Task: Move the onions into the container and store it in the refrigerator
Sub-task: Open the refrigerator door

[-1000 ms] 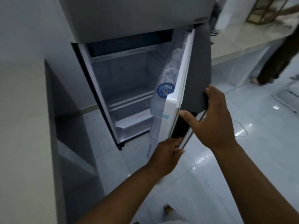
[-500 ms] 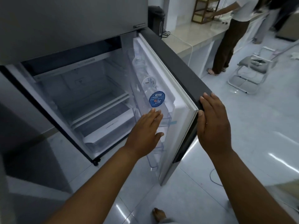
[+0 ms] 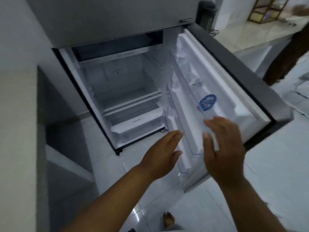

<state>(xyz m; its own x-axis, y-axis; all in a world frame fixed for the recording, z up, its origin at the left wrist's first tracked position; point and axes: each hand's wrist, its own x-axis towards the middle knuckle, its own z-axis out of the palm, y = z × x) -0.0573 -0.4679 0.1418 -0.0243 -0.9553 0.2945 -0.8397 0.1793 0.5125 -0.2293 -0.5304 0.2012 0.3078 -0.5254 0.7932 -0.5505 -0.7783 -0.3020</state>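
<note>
Room: pale tiled floor [image 3: 275,164], a grey counter [image 3: 16,131] at your left, and a fridge [image 3: 117,22] straight ahead.
Fridge: its lower compartment stands wide, shelves [image 3: 133,96] and crisper drawer [image 3: 135,123] bare, so there is space for what you mean to store.
Door: the door [image 3: 242,84] swings out to your right, its inner racks facing you; a bottle [image 3: 207,102] with a blue label sits in one rack.
Left hand: your left hand [image 3: 162,153] hovers low by the bottom door rack, fingers spread and holding nothing; it seems clear of the plastic, though blur makes contact hard to judge.
Right hand: your right hand [image 3: 222,148] floats in front of the door's inner face, fingers apart, gripping nothing, likely placed to steady the door.
Container and onions: neither shows anywhere in view, so they are somewhere outside the picture.
Stage: with the fridge ready and both palms free, fetching the container looks like your next job.
Risk: the door may drift shut while you are away.
</note>
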